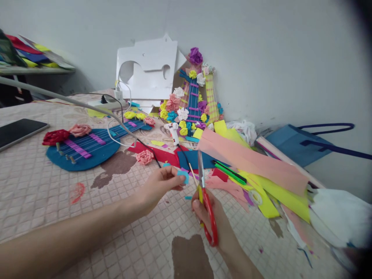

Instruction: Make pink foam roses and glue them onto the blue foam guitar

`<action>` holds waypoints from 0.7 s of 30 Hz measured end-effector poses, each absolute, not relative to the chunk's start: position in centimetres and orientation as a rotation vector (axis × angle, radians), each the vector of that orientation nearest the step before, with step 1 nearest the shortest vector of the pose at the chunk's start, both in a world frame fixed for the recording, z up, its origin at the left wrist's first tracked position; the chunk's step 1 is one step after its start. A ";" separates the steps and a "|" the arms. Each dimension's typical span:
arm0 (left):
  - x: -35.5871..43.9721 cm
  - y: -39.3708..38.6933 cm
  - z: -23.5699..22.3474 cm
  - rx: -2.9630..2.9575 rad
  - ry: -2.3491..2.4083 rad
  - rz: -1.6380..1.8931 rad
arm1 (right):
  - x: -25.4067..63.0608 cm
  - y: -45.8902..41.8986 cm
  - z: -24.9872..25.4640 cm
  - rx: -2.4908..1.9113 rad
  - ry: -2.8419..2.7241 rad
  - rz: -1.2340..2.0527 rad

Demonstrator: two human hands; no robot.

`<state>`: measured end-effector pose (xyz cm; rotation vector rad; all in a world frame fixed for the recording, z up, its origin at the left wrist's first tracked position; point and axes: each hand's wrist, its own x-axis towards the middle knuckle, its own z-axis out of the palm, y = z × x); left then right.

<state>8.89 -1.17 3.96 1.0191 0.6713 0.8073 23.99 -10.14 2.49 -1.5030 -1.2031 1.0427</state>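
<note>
My left hand (162,182) pinches a small piece of light blue paper (183,176) between thumb and fingers. Close beside it, my right hand (207,211) is closed on red-handled scissors (209,217), whose blades point up and away from me. Something yellow shows along the scissors at my right fingers; I cannot tell whether it is part of the handle. A thin wooden stick (191,172) reaches toward the same fingers, and whether they hold it is unclear. To the left lies a blue paper guitar (84,159) with strings, purple strips and paper flowers.
A white glue gun (173,131) lies beyond my hands. Rightward are pink crepe paper (250,159), yellow paper (264,203), a green cutter (229,172) and a tape roll (255,197). Flower-covered paper guitars (193,100) lean on the wall. A white cable (72,101) crosses at left, above a phone (21,131).
</note>
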 end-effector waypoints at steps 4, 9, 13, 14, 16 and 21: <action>9.3 -2.4 3.4 1.181 0.736 0.691 | 24.2 -10.3 2.2 -1.429 -1.056 0.977; 9.6 -3.0 2.9 1.257 0.700 0.618 | 24.1 -10.4 1.4 -1.334 -0.892 1.089; 9.4 -2.6 2.9 1.186 0.635 0.586 | 24.0 -10.2 1.3 -1.216 -0.816 1.194; 9.3 -2.5 3.0 1.160 0.600 0.585 | 24.1 -10.1 1.3 -1.168 -0.806 1.224; 9.1 -2.2 3.3 1.163 0.512 0.583 | 24.1 -10.0 1.4 -1.066 -0.786 1.294; 8.8 -1.6 3.6 1.411 0.300 0.557 | 24.2 -10.0 1.6 -0.937 -0.758 1.498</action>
